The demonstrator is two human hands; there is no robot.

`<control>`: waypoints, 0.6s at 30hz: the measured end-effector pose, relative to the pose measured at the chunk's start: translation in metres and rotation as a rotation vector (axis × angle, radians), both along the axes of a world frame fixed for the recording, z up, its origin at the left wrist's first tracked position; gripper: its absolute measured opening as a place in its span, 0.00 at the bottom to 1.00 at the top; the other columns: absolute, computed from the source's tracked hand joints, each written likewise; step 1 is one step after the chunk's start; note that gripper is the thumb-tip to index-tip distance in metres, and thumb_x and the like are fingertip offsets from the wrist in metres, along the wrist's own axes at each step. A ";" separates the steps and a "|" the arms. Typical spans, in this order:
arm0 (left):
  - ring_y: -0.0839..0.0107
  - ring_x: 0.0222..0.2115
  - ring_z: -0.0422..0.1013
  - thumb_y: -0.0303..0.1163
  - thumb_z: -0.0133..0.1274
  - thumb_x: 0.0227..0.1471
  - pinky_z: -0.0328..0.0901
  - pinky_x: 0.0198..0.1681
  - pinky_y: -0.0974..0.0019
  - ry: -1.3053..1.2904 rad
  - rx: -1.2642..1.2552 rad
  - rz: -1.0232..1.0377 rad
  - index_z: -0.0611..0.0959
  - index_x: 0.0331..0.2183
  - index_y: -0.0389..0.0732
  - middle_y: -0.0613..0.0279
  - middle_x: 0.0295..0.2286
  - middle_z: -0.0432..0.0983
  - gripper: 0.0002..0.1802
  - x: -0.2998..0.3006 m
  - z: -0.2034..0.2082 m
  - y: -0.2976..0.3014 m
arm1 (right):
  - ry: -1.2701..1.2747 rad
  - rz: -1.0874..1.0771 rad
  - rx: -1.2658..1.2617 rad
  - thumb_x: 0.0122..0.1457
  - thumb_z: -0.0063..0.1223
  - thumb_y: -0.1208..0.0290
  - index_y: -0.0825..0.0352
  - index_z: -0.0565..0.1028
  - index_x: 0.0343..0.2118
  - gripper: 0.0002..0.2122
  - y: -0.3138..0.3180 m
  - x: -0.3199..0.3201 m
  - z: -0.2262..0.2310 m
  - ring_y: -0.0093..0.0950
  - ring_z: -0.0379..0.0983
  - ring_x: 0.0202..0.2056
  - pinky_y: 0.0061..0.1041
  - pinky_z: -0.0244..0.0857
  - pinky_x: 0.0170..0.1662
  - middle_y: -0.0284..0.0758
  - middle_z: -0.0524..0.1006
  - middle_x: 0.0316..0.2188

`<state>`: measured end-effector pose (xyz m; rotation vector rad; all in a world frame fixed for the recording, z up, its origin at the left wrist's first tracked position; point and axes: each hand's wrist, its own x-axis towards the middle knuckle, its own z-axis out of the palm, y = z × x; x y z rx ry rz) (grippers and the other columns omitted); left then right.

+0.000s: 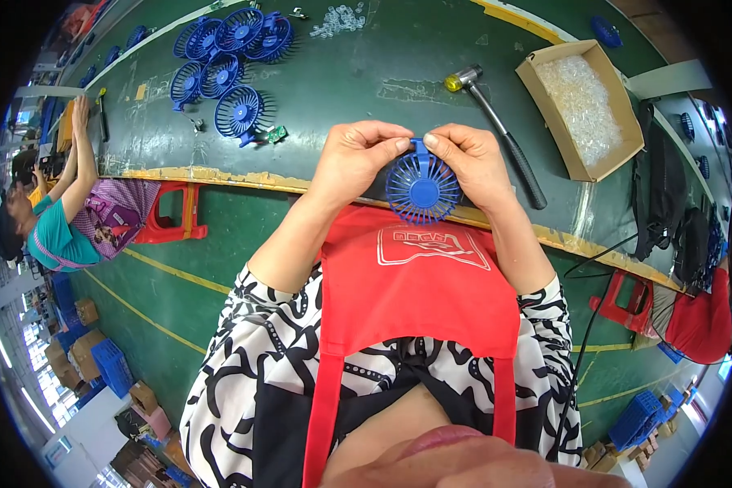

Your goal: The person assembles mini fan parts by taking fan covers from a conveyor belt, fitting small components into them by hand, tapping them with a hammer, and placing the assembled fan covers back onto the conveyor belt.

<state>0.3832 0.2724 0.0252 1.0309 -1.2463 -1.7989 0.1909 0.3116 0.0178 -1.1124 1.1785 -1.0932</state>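
Both hands are up off the workbench (366, 73), meeting over its near edge, and between them sits a small blue fan grille (421, 189), a round guard with thin radial ribs and a solid hub. The left hand (356, 156) closes its thumb and forefinger on the little tab at the top of the grille; the right hand (473, 159) pinches the same tab from the other side, the remaining fingers curled down along the rim. Held like this, face toward the person and just above the red apron (419, 285), the grille appears steadied at its top joint, probably so the fingertips can press or check that spot.

Farther back, toward the far left of the bench, a cluster of matching blue fan grilles (224, 61) lies flat and overlapping, seemingly a stock pile kept within reach. A hammer (496, 130) with a black grip and a yellow-capped head lies at an angle just beyond the right hand, handle pointing toward the near edge, handy to grab. At the right end a cardboard box (545, 102) holds a heap of small clear plastic pieces, and a smaller scatter of clear bits (339, 19) lies near the far edge. At the left end of the bench another worker (65, 220) in a teal top reaches an arm up onto it.
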 end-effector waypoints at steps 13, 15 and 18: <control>0.83 0.20 0.67 0.36 0.58 0.54 0.62 0.24 0.77 0.123 0.354 0.062 0.81 0.25 0.39 0.70 0.20 0.75 0.12 0.003 -0.005 -0.019 | 0.096 0.019 -0.168 0.61 0.53 0.67 0.71 0.78 0.31 0.10 -0.043 0.007 -0.005 0.14 0.67 0.21 0.18 0.62 0.25 0.28 0.74 0.19; 0.85 0.17 0.63 0.35 0.60 0.52 0.58 0.20 0.77 0.103 0.260 0.112 0.78 0.20 0.42 0.72 0.17 0.72 0.14 0.014 0.002 -0.033 | 0.283 -0.029 -0.296 0.62 0.51 0.68 0.71 0.77 0.32 0.10 -0.053 0.003 -0.015 0.18 0.68 0.20 0.21 0.63 0.25 0.32 0.74 0.18; 0.85 0.16 0.61 0.36 0.62 0.50 0.54 0.18 0.78 -0.008 0.085 0.188 0.77 0.18 0.42 0.73 0.16 0.70 0.15 0.029 0.019 -0.059 | 0.297 -0.110 -0.278 0.60 0.52 0.71 0.72 0.76 0.31 0.08 -0.056 0.005 -0.019 0.22 0.70 0.20 0.23 0.63 0.25 0.34 0.74 0.19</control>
